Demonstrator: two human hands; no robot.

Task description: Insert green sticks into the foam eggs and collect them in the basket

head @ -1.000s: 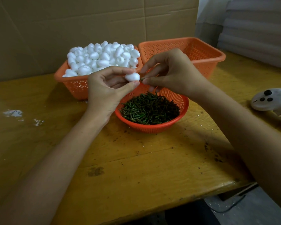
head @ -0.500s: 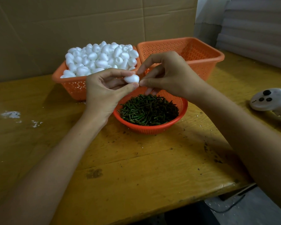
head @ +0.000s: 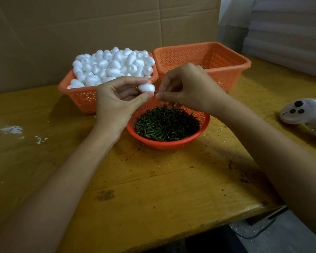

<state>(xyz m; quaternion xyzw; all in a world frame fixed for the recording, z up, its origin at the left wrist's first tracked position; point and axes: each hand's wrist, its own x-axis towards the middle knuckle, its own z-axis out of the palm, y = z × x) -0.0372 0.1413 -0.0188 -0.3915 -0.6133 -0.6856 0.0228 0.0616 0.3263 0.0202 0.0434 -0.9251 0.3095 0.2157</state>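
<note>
My left hand (head: 117,101) pinches a white foam egg (head: 146,87) between thumb and fingertips above the round orange bowl (head: 164,144). My right hand (head: 188,88) pinches a green stick (head: 155,92) whose tip meets the egg's right end. The bowl holds a heap of green sticks (head: 166,123). Behind on the left stands an orange basket (head: 80,97) piled with foam eggs (head: 113,64). To its right is a second orange basket (head: 224,70), and nothing shows inside it.
The wooden table (head: 153,189) has its front edge near me and a corner at the lower right. A white controller (head: 303,112) lies at the right edge. White foam crumbs (head: 13,129) lie on the left. Cardboard sheets stand behind the baskets.
Both hands stay together above the bowl. My right hand has drawn back slightly, so a short bit of green stick shows between it and the egg.
</note>
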